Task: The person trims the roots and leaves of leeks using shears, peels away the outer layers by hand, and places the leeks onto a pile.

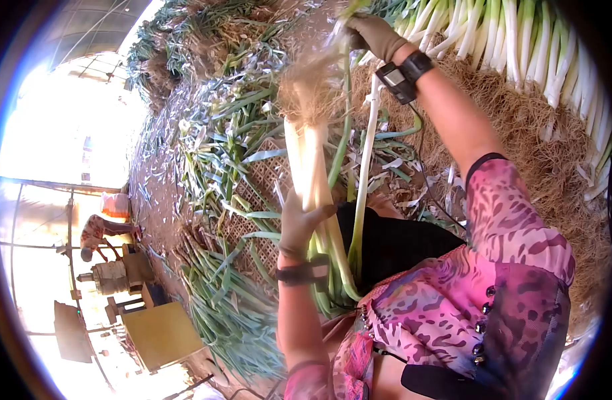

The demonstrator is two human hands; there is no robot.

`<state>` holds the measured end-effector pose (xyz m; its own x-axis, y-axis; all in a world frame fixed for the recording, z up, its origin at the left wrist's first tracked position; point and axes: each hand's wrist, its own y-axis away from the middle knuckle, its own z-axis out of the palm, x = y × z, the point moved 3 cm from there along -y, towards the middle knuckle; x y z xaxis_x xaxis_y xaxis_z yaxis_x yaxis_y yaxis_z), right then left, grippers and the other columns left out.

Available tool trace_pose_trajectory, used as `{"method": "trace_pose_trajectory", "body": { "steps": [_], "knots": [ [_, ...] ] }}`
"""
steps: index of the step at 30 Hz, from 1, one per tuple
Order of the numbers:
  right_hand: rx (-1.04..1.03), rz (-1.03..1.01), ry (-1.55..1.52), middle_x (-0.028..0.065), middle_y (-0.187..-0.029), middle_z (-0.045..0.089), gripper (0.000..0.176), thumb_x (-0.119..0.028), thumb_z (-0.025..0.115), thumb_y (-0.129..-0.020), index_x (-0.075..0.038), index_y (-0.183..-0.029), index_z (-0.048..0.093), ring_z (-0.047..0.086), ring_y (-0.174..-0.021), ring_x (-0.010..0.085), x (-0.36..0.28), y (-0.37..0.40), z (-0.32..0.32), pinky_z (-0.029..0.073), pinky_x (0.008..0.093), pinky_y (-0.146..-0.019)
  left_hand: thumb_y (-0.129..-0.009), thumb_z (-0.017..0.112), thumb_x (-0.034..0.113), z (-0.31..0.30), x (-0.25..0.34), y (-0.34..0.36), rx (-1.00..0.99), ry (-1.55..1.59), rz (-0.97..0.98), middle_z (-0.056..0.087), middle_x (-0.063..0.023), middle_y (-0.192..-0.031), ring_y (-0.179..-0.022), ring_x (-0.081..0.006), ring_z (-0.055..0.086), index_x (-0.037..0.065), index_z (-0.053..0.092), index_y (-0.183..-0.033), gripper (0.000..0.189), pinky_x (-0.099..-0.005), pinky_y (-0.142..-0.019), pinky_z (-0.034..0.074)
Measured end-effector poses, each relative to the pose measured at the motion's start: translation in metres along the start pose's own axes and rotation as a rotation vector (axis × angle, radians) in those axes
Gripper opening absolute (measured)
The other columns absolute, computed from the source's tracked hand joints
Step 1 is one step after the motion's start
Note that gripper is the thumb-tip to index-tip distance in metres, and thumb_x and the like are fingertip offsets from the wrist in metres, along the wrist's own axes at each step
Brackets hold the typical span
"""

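My left hand [305,223], in a pale glove, is wrapped round several leeks [311,160] with thick white stems, their roots [311,90] pointing away from me and blurred. My right hand [375,37], gloved too, is at the top, its fingers curled round a green leafy piece that hangs downward; its fingertips are partly blurred. One more white-stemmed leek [367,153] leans across my lap, right of the bunch. Black devices are strapped to both wrists.
Rows of leeks [513,40] with brown roots [519,127] lie at the right. Leek leaves [246,327] and a woven crate [269,175] are on the left. Beyond, a person [99,235] bends near a yellow table [161,335]. A dark cable hangs by my right arm.
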<state>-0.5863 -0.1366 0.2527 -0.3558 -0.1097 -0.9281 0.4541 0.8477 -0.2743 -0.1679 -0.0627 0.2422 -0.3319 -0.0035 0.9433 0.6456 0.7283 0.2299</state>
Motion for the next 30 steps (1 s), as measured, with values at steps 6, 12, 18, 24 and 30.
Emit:
{"method": "trace_pose_trajectory", "body": {
  "steps": [6, 12, 18, 24, 30],
  "knots": [
    [-0.45, -0.271, -0.217, 0.0016, -0.092, 0.065, 0.018, -0.02, 0.06, -0.1, -0.005, -0.101, 0.069, 0.062, -0.078, 0.0102, -0.03, 0.019, 0.003, 0.056, 0.0244, -0.078, -0.073, 0.077, 0.009, -0.001, -0.004, -0.004, -0.031, 0.043, -0.005, 0.064, -0.0028, -0.097, -0.086, -0.0136, 0.061, 0.0, 0.059, -0.12, 0.051, -0.0282, -0.079, 0.05],
    [-0.538, -0.572, 0.434, 0.0122, -0.091, 0.066, 0.03, -0.006, 0.06, -0.091, -0.004, -0.121, 0.061, 0.066, -0.085, 0.0191, 0.022, 0.049, 0.11, 0.056, 0.034, -0.08, -0.072, 0.078, 0.011, -0.001, 0.001, 0.001, -0.022, 0.056, 0.006, 0.064, -0.0029, -0.098, -0.087, -0.0134, 0.061, 0.0, 0.059, -0.12, 0.053, -0.028, -0.08, 0.05],
    [0.064, -0.084, 0.592, 0.0054, -0.091, 0.069, 0.011, -0.015, 0.06, -0.096, -0.011, -0.103, 0.068, 0.065, -0.074, 0.0161, -0.039, -0.023, 0.019, 0.058, 0.0257, -0.072, -0.073, 0.08, 0.011, 0.0, -0.032, -0.01, 0.04, -0.054, 0.024, 0.068, -0.0048, -0.098, -0.086, -0.0141, 0.064, -0.001, 0.06, -0.118, 0.05, -0.0279, -0.079, 0.052],
    [-0.034, -0.132, 0.583, 0.0092, -0.107, 0.068, 0.027, -0.019, 0.06, -0.098, -0.011, -0.123, 0.058, 0.067, -0.08, 0.0159, -0.034, -0.014, -0.028, 0.06, 0.0275, -0.073, -0.076, 0.078, 0.008, -0.007, -0.013, -0.012, -0.044, 0.097, 0.018, 0.068, -0.005, -0.098, -0.086, -0.0151, 0.066, -0.001, 0.058, -0.119, 0.049, -0.0287, -0.08, 0.054],
    [-0.607, -0.066, 1.1, 0.0129, -0.123, 0.066, 0.048, -0.023, 0.061, -0.099, -0.011, -0.144, 0.048, 0.069, -0.086, 0.0156, 0.053, 0.061, -0.014, 0.061, 0.0292, -0.075, -0.078, 0.076, 0.011, -0.005, 0.008, -0.005, -0.121, 0.125, 0.018, 0.069, -0.0046, -0.095, -0.084, -0.0143, 0.066, 0.0, 0.062, -0.113, 0.039, -0.0283, -0.079, 0.053]
  ]
}}
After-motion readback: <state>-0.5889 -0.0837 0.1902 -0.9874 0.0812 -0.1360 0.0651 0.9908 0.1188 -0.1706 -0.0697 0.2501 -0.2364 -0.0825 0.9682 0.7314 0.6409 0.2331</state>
